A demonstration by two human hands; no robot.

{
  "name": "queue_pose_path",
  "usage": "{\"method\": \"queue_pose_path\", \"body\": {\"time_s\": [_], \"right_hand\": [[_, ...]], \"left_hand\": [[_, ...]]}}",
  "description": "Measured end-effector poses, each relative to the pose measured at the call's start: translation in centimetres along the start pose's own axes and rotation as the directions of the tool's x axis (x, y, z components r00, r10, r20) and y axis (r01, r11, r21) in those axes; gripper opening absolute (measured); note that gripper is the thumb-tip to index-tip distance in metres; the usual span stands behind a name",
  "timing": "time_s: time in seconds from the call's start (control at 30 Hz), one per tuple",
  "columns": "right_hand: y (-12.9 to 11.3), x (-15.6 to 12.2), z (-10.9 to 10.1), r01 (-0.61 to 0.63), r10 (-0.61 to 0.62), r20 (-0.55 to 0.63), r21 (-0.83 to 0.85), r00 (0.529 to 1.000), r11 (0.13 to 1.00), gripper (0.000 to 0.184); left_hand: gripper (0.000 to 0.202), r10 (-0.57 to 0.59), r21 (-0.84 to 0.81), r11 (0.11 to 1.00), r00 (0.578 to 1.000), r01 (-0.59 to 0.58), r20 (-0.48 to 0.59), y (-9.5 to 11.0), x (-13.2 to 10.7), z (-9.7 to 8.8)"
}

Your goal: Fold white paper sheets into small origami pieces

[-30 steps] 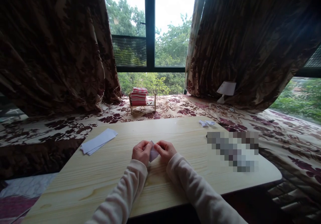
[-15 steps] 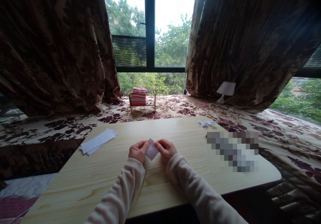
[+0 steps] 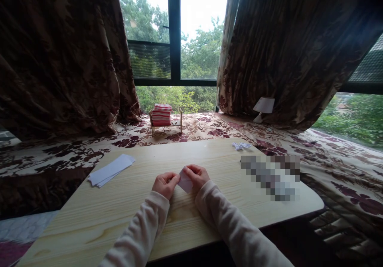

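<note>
Between my two hands is a small piece of white paper (image 3: 185, 183), held just above the wooden table (image 3: 125, 207). My left hand (image 3: 165, 184) pinches its left edge between thumb and fingers. From the right, my right hand (image 3: 197, 176) pinches the paper near its top corner, covering part of it. Whether the paper has several layers I cannot tell. To the left lies a stack of white paper strips (image 3: 112, 170). Small folded white paper pieces (image 3: 241, 145) sit near the far right edge of the table.
A blurred-out item (image 3: 269, 179) lies on the right side of the table. Beyond the table, a small wooden rack (image 3: 176, 125) bears folded pink striped cloths (image 3: 161, 115) on a floral cover. A white lamp (image 3: 264, 106) stands by the curtain (image 3: 278, 51).
The view has shifted slightly to the right. My right hand has moved over the paper's top corner, and the paper has turned a little; both hands still grip it.
</note>
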State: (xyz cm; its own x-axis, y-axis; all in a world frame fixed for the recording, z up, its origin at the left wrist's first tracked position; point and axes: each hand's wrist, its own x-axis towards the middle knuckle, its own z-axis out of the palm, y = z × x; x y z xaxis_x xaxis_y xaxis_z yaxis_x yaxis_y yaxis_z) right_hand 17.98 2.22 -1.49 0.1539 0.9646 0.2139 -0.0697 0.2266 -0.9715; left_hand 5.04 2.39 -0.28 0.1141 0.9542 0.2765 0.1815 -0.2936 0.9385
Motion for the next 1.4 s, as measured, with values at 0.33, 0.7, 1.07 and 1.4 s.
{"method": "queue_pose_path", "body": {"time_s": [0.33,0.7,1.07,1.4], "right_hand": [[-0.1,0.4,-0.1,-0.033,0.035,-0.055,0.039,0.998,0.999,0.039],[0.2,0.2,-0.1,-0.031,0.025,0.07,0.078,0.997,0.996,0.033],[0.7,0.2,0.4,-0.025,0.026,-0.032,0.029,0.999,0.999,0.045],[1.3,0.2,0.2,-0.008,0.008,0.009,0.017,1.0,1.0,0.039]], "left_hand": [[0.027,-0.066,-0.027,0.998,0.992,0.063,-0.107,0.4,0.2,-0.5],[0.038,-0.021,0.011,1.0,0.997,0.021,-0.07,0.6,-0.2,-0.2],[0.03,0.002,-0.002,1.0,0.998,-0.002,-0.07,0.6,-0.3,0.3],[0.035,-0.023,-0.053,0.998,0.998,0.02,-0.061,0.3,-0.1,-0.1]]}}
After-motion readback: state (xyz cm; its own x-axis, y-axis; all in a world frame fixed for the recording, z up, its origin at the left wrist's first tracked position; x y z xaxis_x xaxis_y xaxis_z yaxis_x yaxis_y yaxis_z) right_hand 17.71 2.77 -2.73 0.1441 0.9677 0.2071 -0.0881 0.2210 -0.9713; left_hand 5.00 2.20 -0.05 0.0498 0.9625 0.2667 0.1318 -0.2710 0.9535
